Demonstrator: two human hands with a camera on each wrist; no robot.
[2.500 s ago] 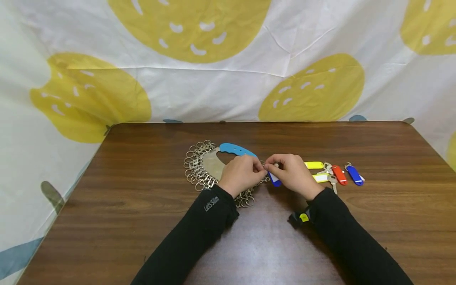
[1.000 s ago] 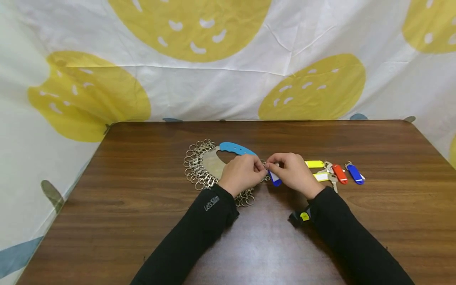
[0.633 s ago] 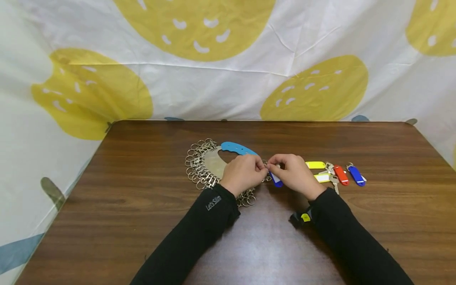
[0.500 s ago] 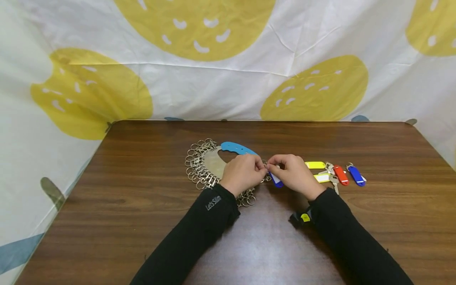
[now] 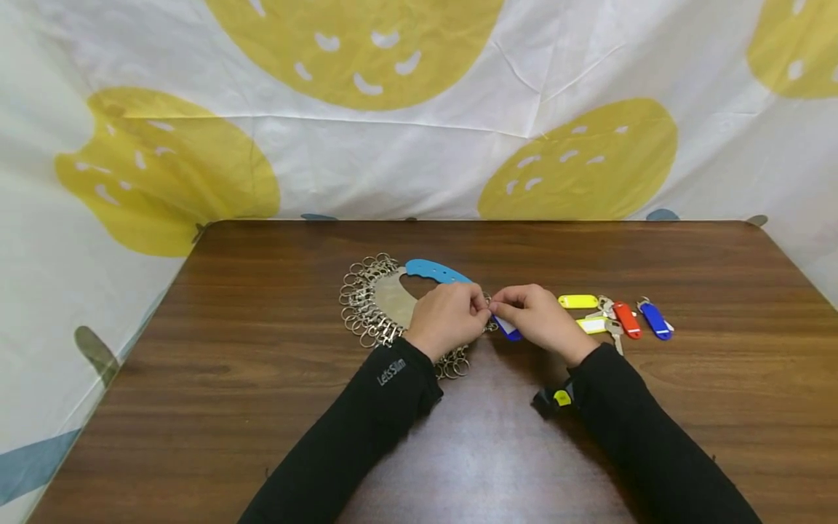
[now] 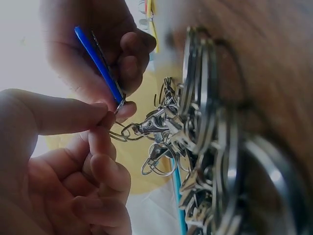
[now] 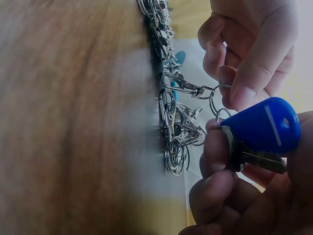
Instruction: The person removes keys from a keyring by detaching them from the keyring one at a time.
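Both black-sleeved forearms come up from about 6 o'clock and angle inward so the left hand [image 5: 447, 318] and right hand [image 5: 539, 320] meet knuckle to knuckle, left at 9 o'clock of the right, fingers curled, thumb and forefinger tips pinched together.

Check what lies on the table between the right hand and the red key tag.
In the head view, two yellow key tags and a silver key lie between the right hand and the red key tag on the table.
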